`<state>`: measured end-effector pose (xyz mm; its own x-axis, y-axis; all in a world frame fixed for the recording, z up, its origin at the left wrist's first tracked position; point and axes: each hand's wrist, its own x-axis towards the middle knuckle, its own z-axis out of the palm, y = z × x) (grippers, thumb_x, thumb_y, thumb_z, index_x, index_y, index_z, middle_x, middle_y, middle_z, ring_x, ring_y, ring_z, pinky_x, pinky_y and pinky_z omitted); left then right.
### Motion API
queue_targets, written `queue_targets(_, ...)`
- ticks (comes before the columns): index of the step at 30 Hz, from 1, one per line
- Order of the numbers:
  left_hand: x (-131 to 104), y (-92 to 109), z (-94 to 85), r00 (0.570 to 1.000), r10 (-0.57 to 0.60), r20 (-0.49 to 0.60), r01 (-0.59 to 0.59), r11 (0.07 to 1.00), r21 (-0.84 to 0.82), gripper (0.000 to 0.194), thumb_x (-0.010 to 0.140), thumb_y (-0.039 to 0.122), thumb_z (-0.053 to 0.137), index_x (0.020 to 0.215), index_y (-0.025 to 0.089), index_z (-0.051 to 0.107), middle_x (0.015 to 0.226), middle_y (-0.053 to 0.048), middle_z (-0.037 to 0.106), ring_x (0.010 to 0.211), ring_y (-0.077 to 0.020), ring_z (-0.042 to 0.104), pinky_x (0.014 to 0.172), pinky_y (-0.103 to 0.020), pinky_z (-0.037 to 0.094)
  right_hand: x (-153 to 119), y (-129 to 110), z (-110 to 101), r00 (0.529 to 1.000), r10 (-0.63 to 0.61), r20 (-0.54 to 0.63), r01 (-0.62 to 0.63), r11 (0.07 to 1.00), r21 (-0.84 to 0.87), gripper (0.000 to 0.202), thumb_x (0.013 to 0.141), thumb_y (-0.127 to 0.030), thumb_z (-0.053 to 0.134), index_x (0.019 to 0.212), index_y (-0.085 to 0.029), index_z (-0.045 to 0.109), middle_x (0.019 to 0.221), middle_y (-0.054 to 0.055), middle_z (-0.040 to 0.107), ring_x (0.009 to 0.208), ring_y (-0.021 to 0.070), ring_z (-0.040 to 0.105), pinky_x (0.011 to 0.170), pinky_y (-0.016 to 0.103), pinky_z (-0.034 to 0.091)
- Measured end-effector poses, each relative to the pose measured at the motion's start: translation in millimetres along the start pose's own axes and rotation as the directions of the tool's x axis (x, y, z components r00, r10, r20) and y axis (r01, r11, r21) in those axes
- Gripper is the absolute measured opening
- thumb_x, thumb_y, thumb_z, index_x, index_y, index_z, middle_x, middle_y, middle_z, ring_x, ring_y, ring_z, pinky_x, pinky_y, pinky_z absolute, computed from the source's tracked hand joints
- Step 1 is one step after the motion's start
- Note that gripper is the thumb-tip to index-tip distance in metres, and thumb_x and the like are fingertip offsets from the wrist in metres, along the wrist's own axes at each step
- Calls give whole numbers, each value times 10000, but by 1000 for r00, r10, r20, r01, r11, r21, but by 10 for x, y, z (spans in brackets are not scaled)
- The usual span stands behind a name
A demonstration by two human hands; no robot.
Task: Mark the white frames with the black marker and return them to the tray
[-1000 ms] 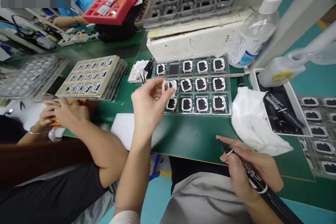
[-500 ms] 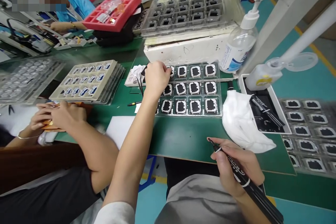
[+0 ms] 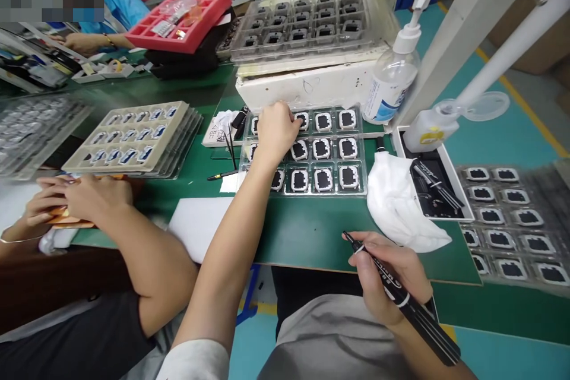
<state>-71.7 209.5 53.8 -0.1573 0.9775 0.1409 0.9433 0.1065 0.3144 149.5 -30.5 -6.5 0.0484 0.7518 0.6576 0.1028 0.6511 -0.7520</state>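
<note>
Over tray [image 3: 365, 157], left hand [image 3: 276, 130] unmoved

light: bright, even, overhead | shadows: soft under my arms | glare: on clear trays [image 3: 312, 18] | edges: stretched, slightly blurred

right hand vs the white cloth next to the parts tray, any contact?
Apart. The head view shows a strip of bare green mat between the right hand, which grips a black marker, and the white cloth beyond it.
</note>
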Motion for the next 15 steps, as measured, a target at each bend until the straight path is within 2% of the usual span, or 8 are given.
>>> queue_targets(3, 28, 32, 29, 998, -64, 5, 64, 998, 8, 288, 1018, 263, 660, 1216, 119, 810, 1321, -267, 779, 1265, -419, 694, 1128, -535, 509, 3, -7, 7, 1000, -4, -1, 4, 999, -36, 346, 974, 8, 704, 1230, -223, 672, 761, -27, 749, 686, 195, 793, 773, 439, 793)
queue_targets(5, 33, 30, 30, 998, -70, -9, 70, 998, -8, 270, 999, 200, 631, 1184, 125, 812, 1295, -256, 793, 1243, -408, 707, 1125, -525, 513, -9, -4, 0, 1000, 0, -3, 0, 999, -43, 335, 976, -6, 715, 1226, -225, 675, 764, -23, 754, 699, 203, 803, 745, 423, 786)
queue_targets(8, -10, 1, -6, 995, -47, -90, 40, 996, -79, 163, 994, 189, 631, 1023, 177, 791, 1159, -199, 823, 1190, -379, 727, 1117, -511, 526, -53, 21, -27, 999, 16, -33, -17, 1000, -27, 317, 983, -28, 725, 1221, -234, 688, 772, -21, 760, 749, 228, 834, 745, 440, 789)
queue_targets(10, -102, -15, -60, 983, -26, -180, -10, 980, -199, 94, 1010, 221, 665, 961, 201, 743, 1074, -162, 823, 1131, -344, 753, 1102, -502, 551, -94, 45, -57, 998, 61, -20, -62, 998, -16, 272, 999, -65, 736, 1201, -243, 698, 767, -15, 758, 812, 259, 859, 759, 468, 794)
queue_targets(12, -265, -11, -132, 977, -24, -214, -63, 918, -390, 69, 1031, 237, 682, 967, 216, 694, 998, -116, 818, 1035, -282, 785, 1031, -453, 608, -139, 64, -95, 990, 141, 15, -140, 989, -42, 145, 1024, -141, 755, 1118, -245, 718, 752, 5, 757, 850, 294, 874, 761, 485, 797)
queue_targets(13, -376, -2, -168, 980, -34, -197, -72, 860, -505, 58, 1042, 235, 681, 986, 221, 672, 968, -91, 815, 987, -249, 797, 970, -414, 638, -162, 72, -120, 981, 189, 34, -186, 980, -67, 68, 1040, -195, 762, 1071, -246, 729, 754, 23, 766, 835, 303, 874, 750, 483, 798)
queue_targets(14, -506, 12, -198, 987, -49, -155, -59, 781, -622, 39, 1048, 232, 679, 1017, 226, 656, 951, -72, 814, 954, -223, 808, 902, -372, 660, -186, 81, -152, 971, 234, 45, -229, 969, -93, 29, 1056, -252, 762, 1035, -248, 743, 764, 44, 780, 798, 304, 868, 735, 474, 797)
queue_targets(15, -652, 28, -219, 993, -69, -98, -24, 685, -728, 37, 1046, 231, 685, 1056, 228, 649, 948, -60, 816, 940, -211, 817, 839, -340, 675, -211, 96, -194, 962, 269, 54, -262, 958, -113, 74, 1071, -307, 757, 1021, -252, 759, 783, 65, 799, 757, 301, 859, 719, 461, 796)
